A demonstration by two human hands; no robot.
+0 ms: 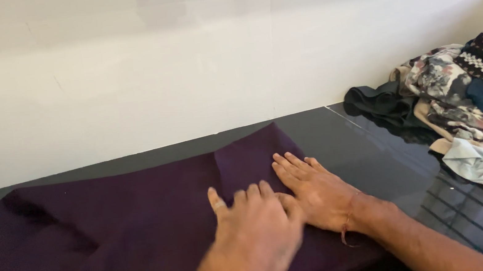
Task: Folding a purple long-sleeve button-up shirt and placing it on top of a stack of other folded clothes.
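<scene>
Left hand nearest camera, fingers loosely spread, palm down on dark purple cloth, ring on one finger. Right hand flat beside it, fingers together, touching left hand, pressing cloth's folded right end. Cloth spread across black glossy countertop, along white wall. Heap of mixed clothes at countertop's right edge, well apart.

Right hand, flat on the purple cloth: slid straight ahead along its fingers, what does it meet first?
The right hand points up-left across the dark purple cloth. It would likely cross the cloth's far edge, a strip of black countertop, then reach the white wall. Depth is uncertain.
</scene>
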